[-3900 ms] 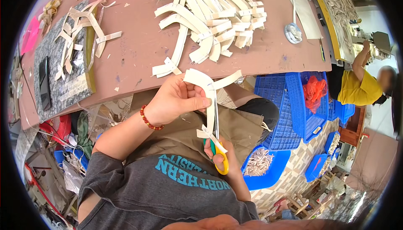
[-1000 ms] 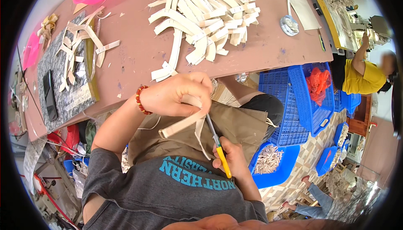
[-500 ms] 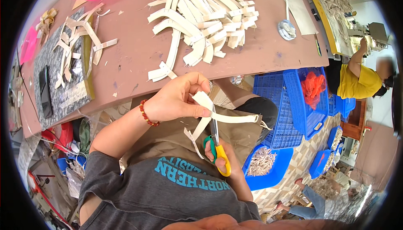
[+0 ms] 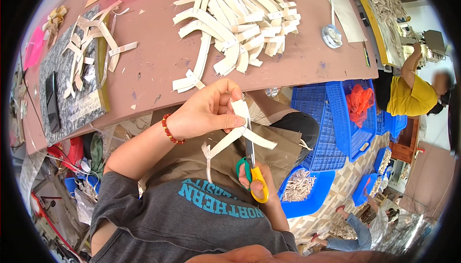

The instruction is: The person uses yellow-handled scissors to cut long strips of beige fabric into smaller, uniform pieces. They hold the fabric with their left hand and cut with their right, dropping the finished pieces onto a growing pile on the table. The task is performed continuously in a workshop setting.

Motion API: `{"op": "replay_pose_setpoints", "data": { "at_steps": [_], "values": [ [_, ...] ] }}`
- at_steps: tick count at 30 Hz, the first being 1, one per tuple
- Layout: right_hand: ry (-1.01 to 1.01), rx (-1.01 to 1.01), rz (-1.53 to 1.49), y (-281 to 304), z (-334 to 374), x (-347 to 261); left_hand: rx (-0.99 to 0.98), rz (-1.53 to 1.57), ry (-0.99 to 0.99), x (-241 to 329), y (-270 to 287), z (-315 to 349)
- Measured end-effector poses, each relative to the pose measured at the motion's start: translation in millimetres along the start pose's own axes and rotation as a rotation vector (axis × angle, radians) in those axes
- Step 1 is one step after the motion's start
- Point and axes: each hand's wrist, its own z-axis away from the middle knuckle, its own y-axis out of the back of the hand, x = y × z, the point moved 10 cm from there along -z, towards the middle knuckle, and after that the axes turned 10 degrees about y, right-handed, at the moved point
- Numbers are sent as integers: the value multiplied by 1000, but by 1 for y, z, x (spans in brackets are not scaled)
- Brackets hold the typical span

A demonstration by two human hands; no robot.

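Observation:
My left hand point(image 4: 209, 114), with a red bead bracelet at the wrist, pinches a branched cream fabric strap point(image 4: 228, 140) between thumb and fingers. One limb of the strap points up past the thumb; others hang down left and slant out to the right. Below it, my right hand point(image 4: 263, 179) grips scissors point(image 4: 260, 195) with green and yellow handles. Their blades point up and meet the strap near its fork; whether they bite into the cloth I cannot make out. Everything is held above my lap, just off the table's near edge.
A big heap of cream straps point(image 4: 240, 23) lies on the brown table point(image 4: 149, 66). At left, more straps rest on a grey marbled slab point(image 4: 89, 102) beside a black phone point(image 4: 53, 102). Blue crates point(image 4: 312, 119) and a blue tub point(image 4: 317, 193) of scraps stand right. Another person point(image 4: 413, 90) works beyond.
The strap has swung in my left hand; its right limb now slants downward and looks shorter. Both hands have shifted slightly right, the scissors still at the fork.

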Motion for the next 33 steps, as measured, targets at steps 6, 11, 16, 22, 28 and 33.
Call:
{"op": "replay_pose_setpoints", "data": {
  "at_steps": [6,11,16,22,28,33],
  "values": [
    [14,-16,-53,-8,-7,-2,-27,-5,6,-1,-6,1],
    [-36,4,-29,-11,-7,-6,-21,-1,-7,-1,-7,0],
    [-16,-4,-60,-13,-8,-5,-38,14,11,-4,-7,-3],
    [-12,-5,-66,-12,-8,-2,-62,16,11,-4,-9,-3],
    [-58,58,4,-1,-1,2,-76,13,22,-6,-8,-1],
    [-15,24,33,-3,-4,0,-80,17,50,-10,-9,-2]
  ]
}}
